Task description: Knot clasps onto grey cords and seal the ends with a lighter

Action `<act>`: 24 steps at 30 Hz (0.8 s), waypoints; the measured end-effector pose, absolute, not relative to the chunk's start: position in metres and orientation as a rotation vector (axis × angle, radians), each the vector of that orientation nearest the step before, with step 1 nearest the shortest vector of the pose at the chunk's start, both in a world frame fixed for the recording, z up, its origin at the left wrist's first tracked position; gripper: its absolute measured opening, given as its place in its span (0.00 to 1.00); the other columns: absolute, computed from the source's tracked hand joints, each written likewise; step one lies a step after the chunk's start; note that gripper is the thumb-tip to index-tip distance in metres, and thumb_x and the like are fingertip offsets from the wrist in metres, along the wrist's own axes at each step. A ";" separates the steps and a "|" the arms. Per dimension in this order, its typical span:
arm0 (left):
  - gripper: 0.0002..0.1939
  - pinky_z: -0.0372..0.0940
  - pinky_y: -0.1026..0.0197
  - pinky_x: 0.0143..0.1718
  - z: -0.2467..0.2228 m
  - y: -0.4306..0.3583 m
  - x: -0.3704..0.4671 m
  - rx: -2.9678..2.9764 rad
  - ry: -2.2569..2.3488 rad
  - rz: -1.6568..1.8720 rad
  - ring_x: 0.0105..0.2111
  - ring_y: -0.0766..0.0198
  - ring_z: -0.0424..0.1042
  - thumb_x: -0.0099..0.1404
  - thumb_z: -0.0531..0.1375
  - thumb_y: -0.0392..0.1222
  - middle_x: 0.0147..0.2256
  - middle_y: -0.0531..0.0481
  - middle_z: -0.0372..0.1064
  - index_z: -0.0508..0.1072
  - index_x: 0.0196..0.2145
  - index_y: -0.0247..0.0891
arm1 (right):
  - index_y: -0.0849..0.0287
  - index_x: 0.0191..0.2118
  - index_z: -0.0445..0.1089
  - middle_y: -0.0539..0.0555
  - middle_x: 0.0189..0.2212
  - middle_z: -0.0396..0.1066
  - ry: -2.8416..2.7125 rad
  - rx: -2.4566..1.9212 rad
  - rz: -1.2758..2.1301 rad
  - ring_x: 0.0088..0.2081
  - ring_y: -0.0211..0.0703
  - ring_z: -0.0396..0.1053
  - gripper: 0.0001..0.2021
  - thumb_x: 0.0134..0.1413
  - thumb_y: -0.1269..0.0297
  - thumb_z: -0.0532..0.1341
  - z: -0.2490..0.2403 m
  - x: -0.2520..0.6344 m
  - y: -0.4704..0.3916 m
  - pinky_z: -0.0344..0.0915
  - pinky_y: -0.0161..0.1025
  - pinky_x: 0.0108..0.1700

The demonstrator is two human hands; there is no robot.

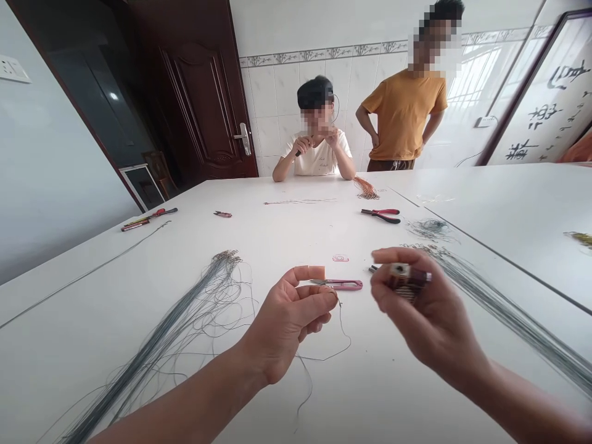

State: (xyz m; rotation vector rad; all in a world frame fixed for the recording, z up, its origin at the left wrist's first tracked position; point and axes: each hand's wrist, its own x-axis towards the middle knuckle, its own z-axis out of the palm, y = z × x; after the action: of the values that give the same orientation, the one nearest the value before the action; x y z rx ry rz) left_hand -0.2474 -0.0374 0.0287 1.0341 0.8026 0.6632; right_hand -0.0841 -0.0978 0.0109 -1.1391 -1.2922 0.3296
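My left hand (296, 308) is closed in a pinch, thumb against forefinger, on the end of a thin grey cord (350, 339). The cord hangs from the fingertips and loops down toward the table. My right hand (425, 308), slightly blurred, is wrapped round a small dark lighter (411, 277) and is held up to the right of the cord, apart from it. Just behind my left fingertips lie pink-handled thread snips (345, 284). Dark tool tips (372, 269) show beside my right hand; the rest is hidden behind it.
Bundles of grey cords lie left (185, 308) and right (499, 296) on the white table (296, 234). Red-and-black pliers (382, 214), small snips (222, 214) and orange cords (367, 188) lie farther back. One person (319, 151) sits opposite; another (407, 117) stands behind.
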 end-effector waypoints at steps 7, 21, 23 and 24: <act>0.19 0.54 0.67 0.29 0.028 -0.039 -0.246 1.030 0.764 0.684 0.24 0.75 0.60 0.53 0.67 0.37 0.26 0.58 0.65 0.66 0.41 0.44 | 0.53 0.41 0.63 0.50 0.29 0.71 -1.179 -1.169 0.773 0.23 0.35 0.63 0.12 0.49 0.69 0.59 0.013 -0.093 -0.101 0.62 0.32 0.23; 0.18 0.53 0.68 0.28 0.022 -0.041 -0.243 1.046 0.759 0.638 0.22 0.76 0.58 0.54 0.66 0.36 0.23 0.60 0.63 0.66 0.41 0.43 | 0.54 0.36 0.59 0.44 0.23 0.61 -1.263 -1.156 0.821 0.21 0.32 0.56 0.08 0.52 0.68 0.60 0.007 -0.099 -0.101 0.57 0.29 0.21; 0.17 0.52 0.68 0.28 0.023 -0.041 -0.244 1.046 0.753 0.630 0.22 0.77 0.57 0.54 0.66 0.36 0.23 0.60 0.63 0.66 0.41 0.43 | 0.54 0.37 0.59 0.44 0.22 0.60 -1.258 -1.131 0.871 0.21 0.31 0.54 0.07 0.54 0.66 0.59 0.008 -0.099 -0.102 0.55 0.28 0.20; 0.17 0.52 0.68 0.28 0.024 -0.041 -0.244 1.041 0.751 0.634 0.22 0.77 0.57 0.54 0.66 0.36 0.23 0.60 0.64 0.66 0.41 0.43 | 0.54 0.37 0.58 0.44 0.23 0.61 -1.251 -1.117 0.898 0.21 0.31 0.53 0.07 0.54 0.66 0.59 0.009 -0.098 -0.102 0.54 0.28 0.20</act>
State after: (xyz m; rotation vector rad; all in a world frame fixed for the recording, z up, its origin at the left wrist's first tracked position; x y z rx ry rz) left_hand -0.2439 -0.0412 0.0242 1.0406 0.7508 0.6341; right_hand -0.0981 -0.1018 0.0089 -1.1167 -1.2509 0.8975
